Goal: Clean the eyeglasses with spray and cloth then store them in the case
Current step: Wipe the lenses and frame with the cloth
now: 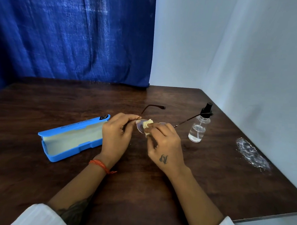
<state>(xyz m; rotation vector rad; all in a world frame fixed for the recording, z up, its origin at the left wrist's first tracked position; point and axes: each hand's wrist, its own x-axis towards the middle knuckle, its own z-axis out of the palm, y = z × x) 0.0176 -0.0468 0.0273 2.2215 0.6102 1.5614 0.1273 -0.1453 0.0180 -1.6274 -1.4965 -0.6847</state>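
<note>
Cream cloth (147, 126), bunched small, is pinched in the right hand (166, 146) and pressed against one lens of the eyeglasses (141, 127) — the lens on the left-hand side. The left hand (116, 136) grips the frame at that same end, near the hinge, fingers curled round it, and holds the glasses just above the middle of the dark wooden table (156, 191). Both temples are unfolded and point toward the far edge.

This looks like the wiping step. The spray bottle (199, 126) stands upright toward the right edge, apart from both hands, its clear liquid low; one temple tip crosses in front of its neck, though whether they touch I cannot tell. The blue case (69, 138) lies open toward the left edge, lid back, pale lining showing and nothing in it.

Next, by my reckoning, the cloth must move to the other lens, now mostly hidden behind the right hand's fingers. After that the temples need folding before the glasses can go into the case — light pressure throughout, since the frame looks thin.
</note>
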